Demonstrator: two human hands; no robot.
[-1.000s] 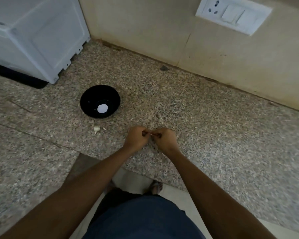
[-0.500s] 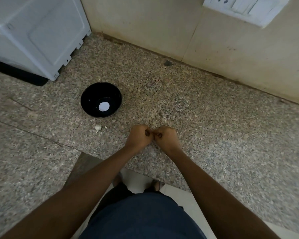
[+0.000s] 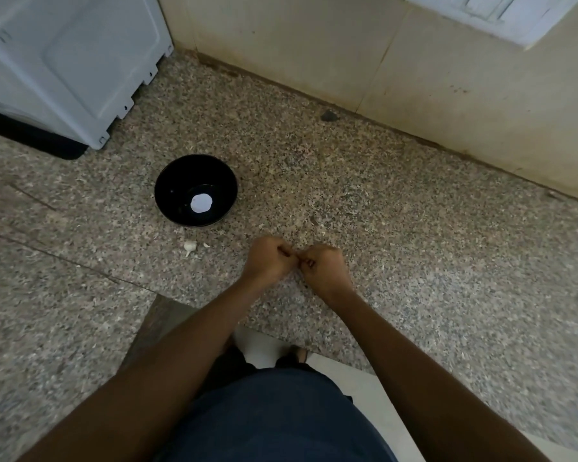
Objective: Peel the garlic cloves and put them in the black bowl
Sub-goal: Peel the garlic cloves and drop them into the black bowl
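Left hand point(image 3: 270, 258) and right hand point(image 3: 324, 265) meet knuckle to knuckle, fingers curled, pinching something tiny between them, likely a clove being peeled, though it's hidden. Left of them on the tabletop point(image 3: 414, 261) lies garlic point(image 3: 190, 246). The bowl point(image 3: 167, 208) holds only a white spot, so it looks like early going.

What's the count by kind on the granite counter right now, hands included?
Round black bowl: 1
White garlic piece lying loose by the bowl: 1
White garlic skin scrap beside it: 1
White boxy appliance: 1
Hands, left hand and right hand, fingers curled together over something too small to make out: 2
Total: 6
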